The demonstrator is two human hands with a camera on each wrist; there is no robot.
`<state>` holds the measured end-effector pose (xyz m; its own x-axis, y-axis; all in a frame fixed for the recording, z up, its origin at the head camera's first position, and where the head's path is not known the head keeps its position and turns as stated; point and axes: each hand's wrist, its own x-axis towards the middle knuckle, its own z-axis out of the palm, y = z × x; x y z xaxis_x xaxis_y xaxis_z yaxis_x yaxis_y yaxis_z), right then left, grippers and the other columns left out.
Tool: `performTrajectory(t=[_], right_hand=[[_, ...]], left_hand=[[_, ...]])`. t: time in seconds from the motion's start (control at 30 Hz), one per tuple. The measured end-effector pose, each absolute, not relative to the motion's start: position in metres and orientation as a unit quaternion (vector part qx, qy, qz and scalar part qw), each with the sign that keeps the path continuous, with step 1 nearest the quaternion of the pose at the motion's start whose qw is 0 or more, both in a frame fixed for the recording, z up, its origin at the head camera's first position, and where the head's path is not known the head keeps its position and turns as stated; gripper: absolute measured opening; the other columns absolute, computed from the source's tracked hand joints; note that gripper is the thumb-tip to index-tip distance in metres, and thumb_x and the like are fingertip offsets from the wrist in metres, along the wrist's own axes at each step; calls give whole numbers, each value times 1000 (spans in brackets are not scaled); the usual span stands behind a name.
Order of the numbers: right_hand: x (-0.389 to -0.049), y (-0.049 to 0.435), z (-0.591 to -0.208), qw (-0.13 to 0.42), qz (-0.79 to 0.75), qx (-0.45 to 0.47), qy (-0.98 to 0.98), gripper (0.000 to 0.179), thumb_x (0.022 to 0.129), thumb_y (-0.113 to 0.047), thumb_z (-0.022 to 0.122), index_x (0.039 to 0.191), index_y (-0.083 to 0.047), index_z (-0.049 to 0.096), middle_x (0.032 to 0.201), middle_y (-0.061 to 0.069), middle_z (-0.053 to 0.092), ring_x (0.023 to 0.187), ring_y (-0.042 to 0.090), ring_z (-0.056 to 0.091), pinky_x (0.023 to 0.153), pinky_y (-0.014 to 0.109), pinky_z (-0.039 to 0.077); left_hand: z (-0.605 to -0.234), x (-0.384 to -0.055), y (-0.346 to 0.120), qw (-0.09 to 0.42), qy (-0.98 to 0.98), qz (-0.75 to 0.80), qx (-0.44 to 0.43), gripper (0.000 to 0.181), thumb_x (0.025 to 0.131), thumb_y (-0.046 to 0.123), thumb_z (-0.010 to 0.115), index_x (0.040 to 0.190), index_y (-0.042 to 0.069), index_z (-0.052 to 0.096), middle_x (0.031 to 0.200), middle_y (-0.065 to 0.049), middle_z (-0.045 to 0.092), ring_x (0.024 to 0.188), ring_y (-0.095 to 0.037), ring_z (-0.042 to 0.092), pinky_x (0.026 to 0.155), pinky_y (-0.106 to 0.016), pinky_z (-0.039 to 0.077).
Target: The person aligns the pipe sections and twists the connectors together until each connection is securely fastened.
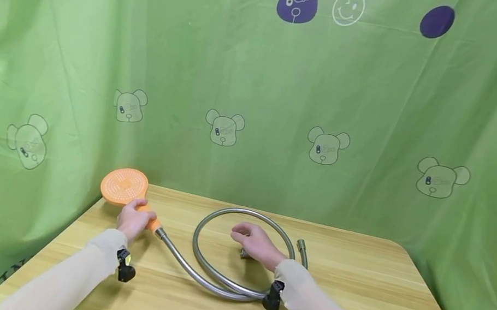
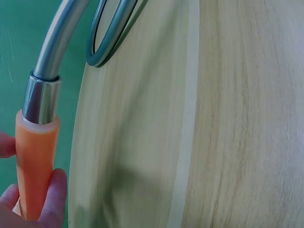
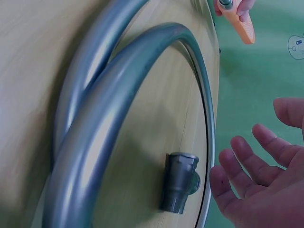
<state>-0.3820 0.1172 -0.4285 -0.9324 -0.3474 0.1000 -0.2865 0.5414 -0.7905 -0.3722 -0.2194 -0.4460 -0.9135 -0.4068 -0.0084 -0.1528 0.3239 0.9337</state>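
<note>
My left hand (image 1: 133, 220) grips the orange handle of a shower head (image 1: 124, 186), its round perforated face turned up, at the table's left. In the left wrist view, fingers and thumb wrap the handle (image 2: 35, 161) just below a metal hose nut (image 2: 42, 99). A silver shower hose (image 1: 195, 273) runs from the handle into a loop on the table. Over that loop hovers my right hand (image 1: 257, 244), holding nothing; its fingers (image 3: 242, 152) are spread and relaxed in the right wrist view. A small metal fitting (image 3: 179, 183) lies inside the loop, below the right hand.
The free hose end (image 1: 302, 246) with its metal nut lies to the right of the loop. Everything rests on a light wooden table (image 1: 370, 287). A green patterned curtain (image 1: 271, 81) hangs behind and along both sides.
</note>
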Motion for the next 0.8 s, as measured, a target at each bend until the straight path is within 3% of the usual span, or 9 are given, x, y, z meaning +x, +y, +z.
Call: performTrajectory(t=[0.23, 0.53, 0.67, 0.8], right_hand=[[-383, 126, -433, 32, -441, -172, 880, 28, 98, -24, 63, 119, -7, 68, 116, 6, 70, 111, 24, 62, 102, 48, 48], [-386, 133, -439, 31, -432, -168, 885, 30, 98, -24, 63, 120, -5, 68, 115, 6, 70, 110, 23, 62, 101, 47, 49], [-386, 137, -439, 31, -433, -169, 885, 31, 97, -24, 64, 121, -4, 67, 116, 8, 70, 110, 24, 63, 100, 48, 50], [-385, 139, -438, 33, -433, -164, 886, 30, 96, -25, 65, 119, -7, 68, 114, 6, 69, 107, 22, 62, 98, 47, 50]], left_hand=[[-453, -373, -222, 107, -812, -548, 172, 66, 80, 12, 68, 143, 6, 50, 139, -24, 52, 110, -33, 52, 86, -33, 44], [-458, -372, -223, 94, -824, -532, 172, 64, 80, 15, 67, 141, 4, 50, 141, -25, 51, 120, -36, 49, 105, -48, 39], [-459, -372, -223, 83, -826, -531, 172, 64, 81, 15, 67, 141, 2, 50, 139, -26, 51, 117, -35, 50, 99, -43, 42], [-462, -373, -224, 72, -824, -534, 175, 65, 81, 14, 66, 142, 0, 48, 137, -27, 51, 107, -30, 55, 83, -30, 47]])
